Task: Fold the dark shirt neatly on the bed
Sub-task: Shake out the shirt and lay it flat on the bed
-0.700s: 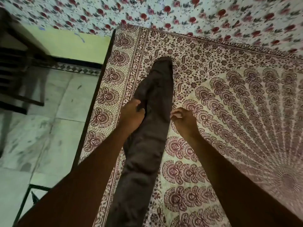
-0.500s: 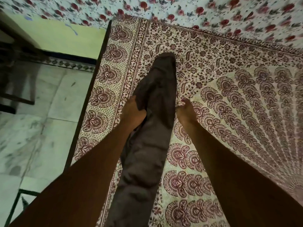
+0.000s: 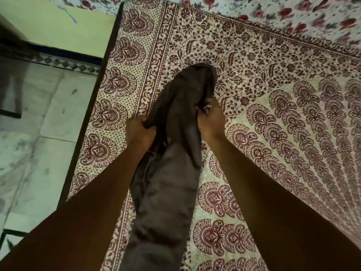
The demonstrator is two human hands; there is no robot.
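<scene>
Your left hand (image 3: 139, 133) grips the left edge of the dark shirt (image 3: 170, 192), and your right hand (image 3: 211, 118) clutches its right edge slightly farther up. The long, narrow bundle runs between your hands to a rounded end just beyond the right one. It lies near the left edge of the bed (image 3: 273, 75), on a maroon-patterned cover, with pale floor tiles (image 3: 39, 133) and a green wall (image 3: 58, 26) alongside.
</scene>
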